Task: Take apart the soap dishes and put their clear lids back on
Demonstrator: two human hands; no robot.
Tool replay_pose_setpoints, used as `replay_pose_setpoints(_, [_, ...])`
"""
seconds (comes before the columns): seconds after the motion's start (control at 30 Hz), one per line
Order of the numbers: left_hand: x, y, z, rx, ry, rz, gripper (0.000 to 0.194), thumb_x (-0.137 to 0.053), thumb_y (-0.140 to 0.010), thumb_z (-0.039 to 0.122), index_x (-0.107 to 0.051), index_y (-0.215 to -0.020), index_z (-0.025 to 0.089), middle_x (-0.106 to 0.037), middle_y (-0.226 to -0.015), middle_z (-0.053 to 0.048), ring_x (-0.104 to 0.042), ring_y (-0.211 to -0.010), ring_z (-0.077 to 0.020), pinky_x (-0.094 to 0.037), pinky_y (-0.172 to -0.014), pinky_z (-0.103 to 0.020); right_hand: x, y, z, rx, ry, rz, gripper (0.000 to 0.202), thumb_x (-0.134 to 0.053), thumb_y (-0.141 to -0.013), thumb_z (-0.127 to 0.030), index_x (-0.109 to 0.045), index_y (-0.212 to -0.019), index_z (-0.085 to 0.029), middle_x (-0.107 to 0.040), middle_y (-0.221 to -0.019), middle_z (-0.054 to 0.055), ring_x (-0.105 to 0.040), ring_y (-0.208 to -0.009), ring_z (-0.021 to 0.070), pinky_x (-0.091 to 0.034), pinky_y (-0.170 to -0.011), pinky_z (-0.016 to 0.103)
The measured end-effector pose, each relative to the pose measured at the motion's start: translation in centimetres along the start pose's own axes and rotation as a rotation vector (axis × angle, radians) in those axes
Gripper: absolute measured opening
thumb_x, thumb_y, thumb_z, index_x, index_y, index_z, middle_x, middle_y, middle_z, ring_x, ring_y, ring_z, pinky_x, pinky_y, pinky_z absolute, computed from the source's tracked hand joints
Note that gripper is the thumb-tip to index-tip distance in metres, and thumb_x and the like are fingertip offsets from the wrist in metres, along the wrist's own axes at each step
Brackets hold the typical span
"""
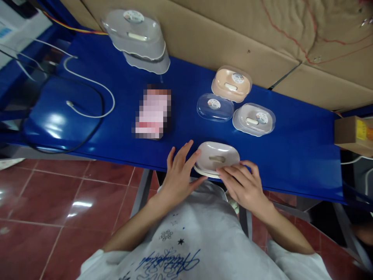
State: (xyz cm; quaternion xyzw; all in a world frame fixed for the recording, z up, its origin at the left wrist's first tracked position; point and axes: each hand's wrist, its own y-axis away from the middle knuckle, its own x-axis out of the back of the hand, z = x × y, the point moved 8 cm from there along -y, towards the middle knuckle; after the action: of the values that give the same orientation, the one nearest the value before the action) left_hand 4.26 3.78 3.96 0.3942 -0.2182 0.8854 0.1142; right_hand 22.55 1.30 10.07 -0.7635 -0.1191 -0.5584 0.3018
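Note:
A white oval soap dish [209,151] with a slot in its middle sits at the near edge of the blue table. My left hand [179,173] is at the dish's left side, fingers spread, with fingertips at the rim. Over the near right rim lie the fingers of my right hand [243,182], pressed together on the dish; its thumb is hidden. Just beyond is a clear plastic lid [215,108] with a round sticker. A white lidded dish [254,119] and a peach lidded dish [231,83] stand beside that lid, each with a sticker.
Stacked clear-lidded dishes [136,37] stand at the back left. A blurred-out pink rectangular object [153,112] lies left of my hands. A white cable [112,97] and a black cable [100,120] loop across the left side. Cardboard [227,39] lines the back; a box [346,136] is far right.

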Motion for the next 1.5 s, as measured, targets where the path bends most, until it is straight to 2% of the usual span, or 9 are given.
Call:
replay_pose_setpoints(0.3, [-0.8,-0.8,-0.1,-0.049,-0.048,-0.119,0.08,-0.073,-0.101,0.043,-0.03,-0.168,0.029,-0.053,-0.164,-0.02,-0.054,-0.15,-0.0363,-0.023,-0.133,-0.066,-3.1,1.7,-1.0,0.048,-0.029,-0.091,0.056,-0.062,-0.106,-0.019,-0.052,-0.159,-0.033,-0.082,-0.123,0.002,-0.073,-0.104,0.0236,-0.048,-0.107,0.046])
replay_pose_setpoints(0.47, [-0.7,-0.5,-0.3,-0.085,-0.046,-0.141,0.077,-0.071,-0.101,0.051,-0.036,-0.166,0.029,-0.044,-0.17,-0.023,-0.048,-0.155,-0.0382,-0.023,-0.131,-0.068,-3.8,1.4,-0.5,0.064,-0.087,-0.138,0.055,-0.055,-0.107,-0.013,-0.053,-0.158,-0.034,-0.08,-0.125,0.003,-0.073,-0.11,0.0244,-0.053,-0.108,0.047])
replay_pose_setpoints(0.63, [-0.1,-1.0,-0.6,-0.085,-0.092,-0.137,0.061,-0.066,-0.105,0.046,-0.045,-0.158,0.026,-0.05,-0.163,-0.024,-0.051,-0.152,-0.0374,-0.029,-0.127,-0.067,-3.0,-2.7,1.7,0.151,-0.274,-0.13,0.045,-0.057,-0.11,-0.027,-0.056,-0.155,-0.028,-0.076,-0.136,0.007,-0.071,-0.126,0.0245,-0.055,-0.113,0.047])
replay_pose_setpoints(0.8, [0.6,-0.9,-1.2,-0.035,-0.078,-0.113,0.072,-0.077,-0.098,0.042,-0.041,-0.158,0.023,-0.059,-0.152,-0.023,-0.057,-0.144,-0.0389,-0.029,-0.127,-0.068,-4.6,-8.3,7.9,-0.092,-0.18,-0.115,0.056,-0.038,-0.113,-0.03,-0.037,-0.169,-0.024,-0.051,-0.168,0.014,-0.043,-0.16,0.0334,-0.034,-0.131,0.064])
replay_pose_setpoints(0.87, [0.9,-0.6,-1.6,-0.004,-0.054,-0.118,0.08,-0.08,-0.095,0.042,-0.038,-0.16,0.025,-0.061,-0.149,-0.021,-0.058,-0.142,-0.0383,-0.029,-0.127,-0.067,-5.6,-9.1,8.7,-0.101,-0.151,-0.14,0.056,-0.041,-0.113,-0.036,-0.039,-0.168,-0.022,-0.054,-0.162,0.017,-0.046,-0.156,0.0355,-0.035,-0.13,0.064])
replay_pose_setpoints(0.97, [1.2,-0.3,-2.3,0.019,-0.017,-0.146,0.093,-0.085,-0.09,0.047,-0.032,-0.163,0.025,-0.062,-0.146,-0.019,-0.059,-0.141,-0.038,-0.027,-0.129,-0.067,-6.2,-8.9,8.7,-0.054,-0.134,-0.123,0.054,-0.054,-0.11,-0.043,-0.051,-0.16,-0.025,-0.062,-0.148,0.017,-0.053,-0.148,0.0374,-0.042,-0.124,0.062])
replay_pose_setpoints(1.17, [0.8,-0.5,-2.8,0.002,-0.013,-0.247,0.109,-0.088,-0.084,0.053,-0.025,-0.169,0.025,-0.06,-0.149,-0.018,-0.058,-0.141,-0.039,-0.023,-0.13,-0.066,-5.8,-8.1,8.8,-0.028,-0.136,-0.141,0.061,-0.062,-0.105,-0.056,-0.051,-0.16,-0.032,-0.053,-0.164,0.014,-0.041,-0.158,0.0416,-0.038,-0.126,0.067])
replay_pose_setpoints(1.33, [0.7,-1.8,-3.2,0.103,-0.063,-0.112,0.112,-0.092,-0.08,0.049,-0.027,-0.168,0.025,-0.059,-0.153,-0.019,-0.055,-0.143,-0.0407,-0.029,-0.127,-0.063,-3.3,-8.0,7.2,-0.064,-0.298,-0.082,0.056,-0.067,-0.103,-0.056,-0.059,-0.152,-0.031,-0.067,-0.15,0.011,-0.064,-0.139,0.0313,-0.051,-0.118,0.052])
replay_pose_setpoints(1.5, [0.4,-3.0,-3.7,0.173,-0.044,-0.021,0.127,-0.09,-0.08,0.06,-0.012,-0.173,0.025,-0.063,-0.148,-0.019,-0.06,-0.136,-0.0394,-0.035,-0.121,-0.061,-3.1,-6.9,3.9,0.065,-0.19,-0.09,0.058,-0.071,-0.1,-0.058,-0.059,-0.151,-0.03,-0.069,-0.148,0.01,-0.063,-0.138,0.0326,-0.052,-0.114,0.052])
